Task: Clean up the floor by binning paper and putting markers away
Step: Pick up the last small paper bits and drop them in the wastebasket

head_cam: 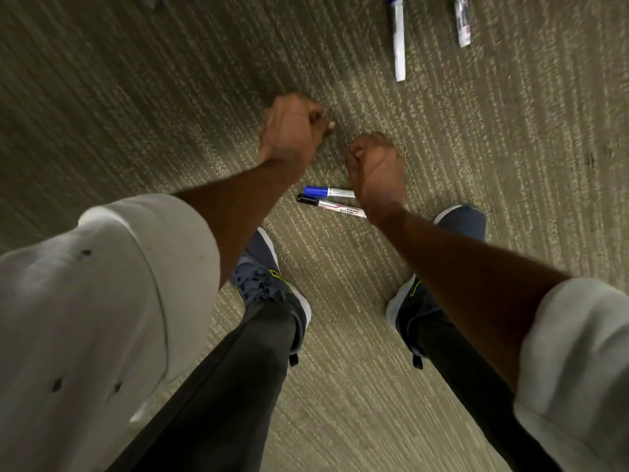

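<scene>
Two whiteboard markers lie side by side on the carpet between my feet: a blue-capped marker [326,191] and a black-capped marker [332,206], their right ends hidden behind my right wrist. My right hand [374,165] hovers above them, fingers curled shut with nothing visible in it. My left hand [292,127] is a closed fist to the upper left, also holding nothing I can see. Farther away at the top lie another blue-capped marker [398,35] and a second white marker [462,20], both pointing away from me. No paper is in view.
Ribbed beige-green carpet [136,114] covers the whole floor. My left shoe [269,281] and right shoe [459,221] stand either side of the near markers. A dark object [155,0] pokes in at the top left edge.
</scene>
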